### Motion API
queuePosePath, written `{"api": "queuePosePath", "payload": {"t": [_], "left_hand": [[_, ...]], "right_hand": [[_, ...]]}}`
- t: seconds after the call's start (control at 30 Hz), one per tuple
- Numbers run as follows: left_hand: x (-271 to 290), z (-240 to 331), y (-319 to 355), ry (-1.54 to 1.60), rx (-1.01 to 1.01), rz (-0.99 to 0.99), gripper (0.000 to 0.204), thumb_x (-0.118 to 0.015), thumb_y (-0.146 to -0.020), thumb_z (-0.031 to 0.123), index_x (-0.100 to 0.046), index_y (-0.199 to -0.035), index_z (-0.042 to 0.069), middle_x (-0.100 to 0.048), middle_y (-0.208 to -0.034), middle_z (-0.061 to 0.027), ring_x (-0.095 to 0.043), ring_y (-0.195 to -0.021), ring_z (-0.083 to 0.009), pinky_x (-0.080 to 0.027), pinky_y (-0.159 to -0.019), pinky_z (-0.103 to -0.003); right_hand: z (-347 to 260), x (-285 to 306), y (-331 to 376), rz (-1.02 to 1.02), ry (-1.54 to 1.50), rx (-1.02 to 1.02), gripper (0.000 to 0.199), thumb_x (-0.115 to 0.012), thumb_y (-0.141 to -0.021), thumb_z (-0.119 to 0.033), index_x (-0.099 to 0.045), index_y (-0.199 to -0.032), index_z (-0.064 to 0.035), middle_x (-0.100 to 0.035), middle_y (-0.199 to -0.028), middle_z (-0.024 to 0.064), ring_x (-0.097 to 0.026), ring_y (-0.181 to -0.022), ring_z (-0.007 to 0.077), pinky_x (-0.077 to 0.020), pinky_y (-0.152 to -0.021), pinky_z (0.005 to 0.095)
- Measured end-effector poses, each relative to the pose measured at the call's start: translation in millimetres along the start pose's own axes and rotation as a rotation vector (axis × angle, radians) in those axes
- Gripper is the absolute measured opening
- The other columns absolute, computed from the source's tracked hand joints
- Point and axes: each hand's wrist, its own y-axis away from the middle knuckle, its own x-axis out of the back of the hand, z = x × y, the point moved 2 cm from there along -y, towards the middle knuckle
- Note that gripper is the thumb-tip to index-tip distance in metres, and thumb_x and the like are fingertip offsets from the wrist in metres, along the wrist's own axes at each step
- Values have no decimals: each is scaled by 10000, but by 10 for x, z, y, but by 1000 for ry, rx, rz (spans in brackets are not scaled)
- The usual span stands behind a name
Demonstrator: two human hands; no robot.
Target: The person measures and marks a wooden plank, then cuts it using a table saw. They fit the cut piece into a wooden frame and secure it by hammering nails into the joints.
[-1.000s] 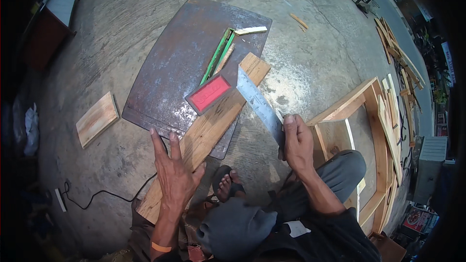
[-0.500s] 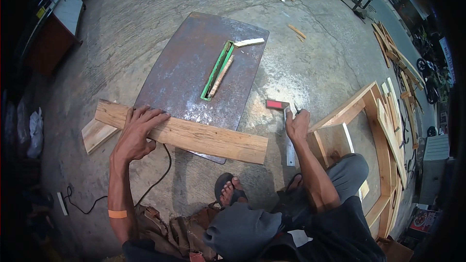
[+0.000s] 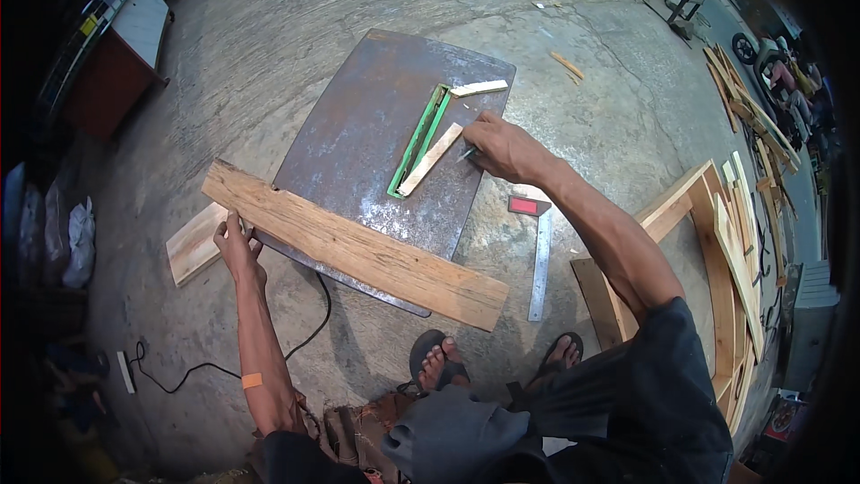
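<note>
A long wooden plank lies aslant over the near edge of a dark metal tabletop. At its left part, my left hand grips the near edge, thumb and fingers closed on it. Over the table's right side, my right hand is closed around a slim pen-like tool pointing down and left. Its fingertips are at the upper end of a short wood strip, seemingly touching it. That strip lies beside a green-framed slot. A try square with a red-marked stock rests on the ground.
A pale offcut lies by the slot's far end. Left of the table is another board; a black cable runs below. At right stand a wooden frame and stacked timber. Sawdust covers ground beside the table.
My right hand has left the square and moved up and left to the wood strip, which has shifted and turned. My left hand has slid to the plank's near edge, and the plank has tilted.
</note>
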Motion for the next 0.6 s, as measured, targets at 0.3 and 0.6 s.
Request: {"api": "queuePosePath", "payload": {"t": [0.3, 0.6], "left_hand": [[-349, -265, -38, 154, -112, -211, 788, -474, -999, 651, -584, -1317, -61, -655, -1254, -151, -620, -1143, -245, -451, -1012, -361], [-129, -293, 408, 131, -136, -61, 758, -487, -1017, 614, -601, -1280, -88, -669, -1222, -157, -645, -1099, -244, -483, -988, -366]], "right_hand": [[86, -51, -129, 173, -111, 114, 253, -687, -860, -66, -525, -1051, -28, -586, -1026, 159, -583, -1012, 350, -501, -868, 430], [671, 577, 593, -446, 186, -473, 356, -741, -877, -217, -543, -1069, 9, -605, -1013, 175, -604, -1026, 376, -503, -871, 468]]}}
